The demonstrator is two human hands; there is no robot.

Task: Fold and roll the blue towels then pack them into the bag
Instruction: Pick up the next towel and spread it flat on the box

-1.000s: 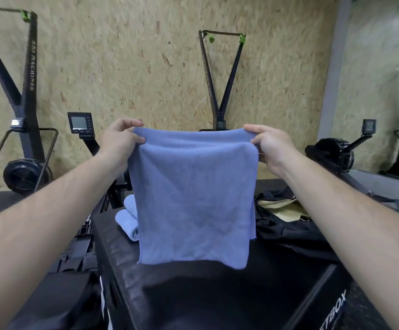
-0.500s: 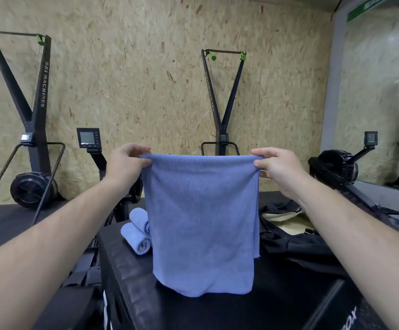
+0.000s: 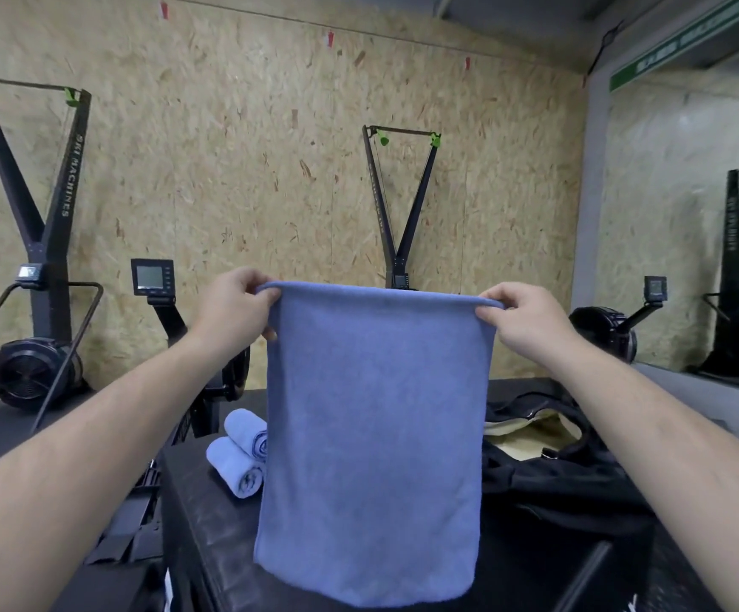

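Observation:
I hold a blue towel [image 3: 372, 435] up in front of me, folded over so it hangs doubled. My left hand [image 3: 230, 309] pinches its top left corner and my right hand [image 3: 524, 320] pinches its top right corner. The lower edge hangs just over the black box top [image 3: 208, 514]. Two rolled blue towels [image 3: 241, 457] lie side by side on the box, left of the hanging towel. A black bag [image 3: 553, 474] with a pale lining lies open on the right; the towel hides its left part.
Black ski-type training machines stand against the chipboard wall: one at the left [image 3: 36, 240] and one at the centre back [image 3: 398, 205]. A rowing machine monitor [image 3: 152, 276] sits behind the box. A mirror [image 3: 712, 214] covers the right wall.
The view has tilted upward, so the towel and hands sit lower in the frame. The towel's lower edge has sunk toward the box top. Both hands keep their pinch on the top corners.

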